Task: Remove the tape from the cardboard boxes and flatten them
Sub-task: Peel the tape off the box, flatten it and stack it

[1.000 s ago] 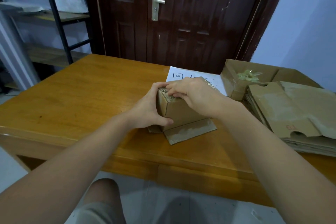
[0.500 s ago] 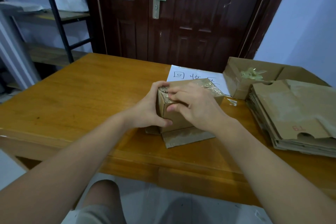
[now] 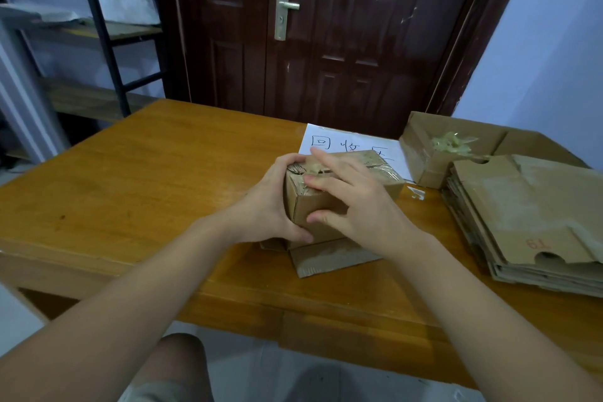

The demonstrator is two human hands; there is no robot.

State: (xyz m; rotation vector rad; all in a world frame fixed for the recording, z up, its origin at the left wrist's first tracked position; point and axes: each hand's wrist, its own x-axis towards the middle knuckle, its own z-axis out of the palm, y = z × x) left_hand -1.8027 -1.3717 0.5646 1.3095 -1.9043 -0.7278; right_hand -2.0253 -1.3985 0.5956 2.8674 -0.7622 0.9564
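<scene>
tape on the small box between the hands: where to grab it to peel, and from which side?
Likely at the frayed tape end on the box's top near-left corner, where it looks lifted and crumpled. Pinch it from above with the right hand and pull toward the far right along the seam, while the left hand steadies the left side.

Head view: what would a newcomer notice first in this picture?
At the table's middle, a small taped cardboard box sits between both hands: the left hand grips its left end, and the right hand lies across its top. A stack of flattened cardboard lies at the right.
</scene>
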